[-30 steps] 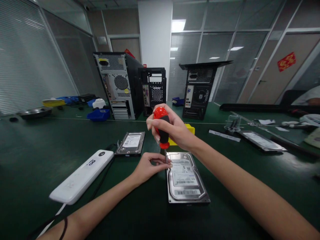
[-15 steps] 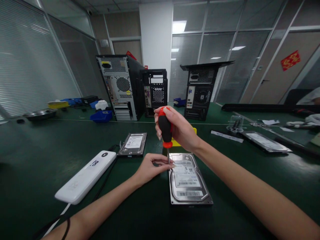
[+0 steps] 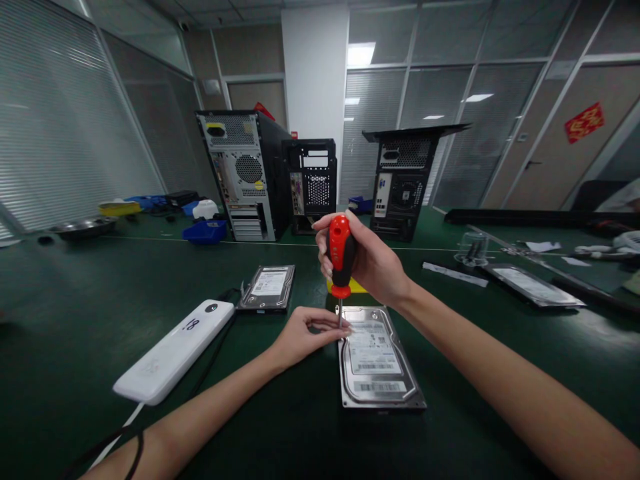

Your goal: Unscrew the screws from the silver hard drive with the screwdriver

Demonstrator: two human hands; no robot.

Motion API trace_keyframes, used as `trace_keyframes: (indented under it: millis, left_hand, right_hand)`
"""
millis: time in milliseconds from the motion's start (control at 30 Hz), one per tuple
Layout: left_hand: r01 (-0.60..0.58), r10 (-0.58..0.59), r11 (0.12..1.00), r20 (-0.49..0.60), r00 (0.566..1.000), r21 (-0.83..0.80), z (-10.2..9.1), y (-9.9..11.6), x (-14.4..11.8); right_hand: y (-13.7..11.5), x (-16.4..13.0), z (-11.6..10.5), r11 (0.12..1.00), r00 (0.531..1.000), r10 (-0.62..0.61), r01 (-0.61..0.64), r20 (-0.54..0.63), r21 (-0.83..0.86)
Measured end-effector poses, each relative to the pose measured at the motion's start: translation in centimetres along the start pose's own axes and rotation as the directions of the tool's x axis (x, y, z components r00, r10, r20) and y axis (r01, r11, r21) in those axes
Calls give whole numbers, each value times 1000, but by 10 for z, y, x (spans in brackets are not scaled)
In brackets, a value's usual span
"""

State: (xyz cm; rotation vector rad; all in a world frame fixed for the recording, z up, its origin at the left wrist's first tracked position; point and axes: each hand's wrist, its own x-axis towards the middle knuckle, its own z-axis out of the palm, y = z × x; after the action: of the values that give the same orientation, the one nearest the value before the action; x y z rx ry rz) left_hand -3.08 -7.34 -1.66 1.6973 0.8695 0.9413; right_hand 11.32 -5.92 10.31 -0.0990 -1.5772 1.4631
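Note:
A silver hard drive lies label-up on the green table in front of me. My right hand grips a red and black screwdriver upright, its tip down at the drive's far left corner. My left hand rests beside that corner, with thumb and fingertips pinched at the screwdriver's thin shaft. A second hard drive lies further back to the left.
A white power strip with a black cable lies at the left. A yellow bin sits behind the drive. Three computer towers stand at the back, blue trays beside them. Flat parts and tools lie at the right.
My right hand has turned the screwdriver handle, so more red shows toward me. The view has shifted slightly. My left hand stays at the drive's corner.

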Motion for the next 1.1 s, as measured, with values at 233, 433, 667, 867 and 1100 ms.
trace_keyframes:
  millis: [233, 433, 667, 867, 1100]
  left_hand:
    - [-4, 3, 999, 32, 999, 34, 1, 2, 0]
    - [-32, 32, 999, -19, 999, -39, -2, 1, 1]
    - [-52, -47, 929, -255, 966, -367, -5, -8, 9]
    - [-23, -112, 912, -303, 946, -409, -7, -7, 9]
    - [-35, -134, 857, -288, 948, -514, -6, -8, 10]
  right_hand:
    - [1, -2, -3, 998, 994, -61, 59, -89, -27]
    - [-1, -6, -2, 997, 992, -53, 45, -118, -67]
    - [-5, -8, -2, 996, 999, -29, 27, -21, -90]
    - [-3, -7, -3, 993, 999, -13, 8, -39, -120]
    - [4, -5, 1, 988, 993, -66, 52, -97, -143]
